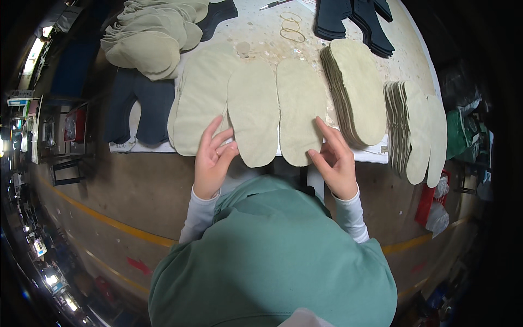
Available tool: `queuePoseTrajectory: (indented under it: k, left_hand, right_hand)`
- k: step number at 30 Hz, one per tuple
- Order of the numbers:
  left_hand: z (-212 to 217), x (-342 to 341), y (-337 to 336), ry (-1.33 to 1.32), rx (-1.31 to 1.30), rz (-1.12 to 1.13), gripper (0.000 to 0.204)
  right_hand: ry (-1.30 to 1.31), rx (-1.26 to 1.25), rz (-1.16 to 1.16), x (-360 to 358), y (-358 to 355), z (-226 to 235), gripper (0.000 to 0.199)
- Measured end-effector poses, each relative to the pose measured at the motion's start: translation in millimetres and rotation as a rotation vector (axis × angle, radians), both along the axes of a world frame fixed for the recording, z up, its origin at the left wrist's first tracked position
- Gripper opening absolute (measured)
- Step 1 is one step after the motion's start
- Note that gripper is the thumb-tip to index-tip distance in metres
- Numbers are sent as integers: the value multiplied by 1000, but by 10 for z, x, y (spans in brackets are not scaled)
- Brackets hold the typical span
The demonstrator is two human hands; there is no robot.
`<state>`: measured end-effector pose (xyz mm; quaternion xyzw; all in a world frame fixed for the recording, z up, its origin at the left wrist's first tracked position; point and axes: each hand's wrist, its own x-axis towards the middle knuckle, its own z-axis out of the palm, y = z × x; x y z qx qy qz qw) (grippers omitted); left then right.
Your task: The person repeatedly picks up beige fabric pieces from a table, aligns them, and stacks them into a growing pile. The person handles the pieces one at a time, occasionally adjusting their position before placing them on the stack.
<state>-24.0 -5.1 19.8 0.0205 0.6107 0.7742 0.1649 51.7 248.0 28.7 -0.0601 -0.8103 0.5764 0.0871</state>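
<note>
Two pale beige felt insole blanks lay flat side by side at the near edge of the worktable (pixel 256 32), heels overhanging it slightly. The left hand (pixel 212 158) rested with fingers spread on the heel of the left insole (pixel 253 117), pressing rather than gripping. The right hand (pixel 335 158) lay open too, fingertips on the edge of the right insole (pixel 299 114) — nothing was pinched in either hand. The pieces looked thin, light and limp, likely to flop if lifted by one end, so the overhanging heel seemed the best place to pinch. A leaning stack of insoles (pixel 357 90) stood just beside, rubber bands (pixel 291 27) farther back.
</note>
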Motion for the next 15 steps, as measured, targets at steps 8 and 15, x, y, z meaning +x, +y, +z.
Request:
queuePoseTrajectory:
  k: [8,15]
  left_hand:
    - [0,169,6,-274,84,-92,57]
    - [-22,170,298,-151,136,-116,69]
  right_hand:
    - [-77,-229,66,-167,-31,-32,68]
    - [-213,-962,-52,-195,53,15,69]
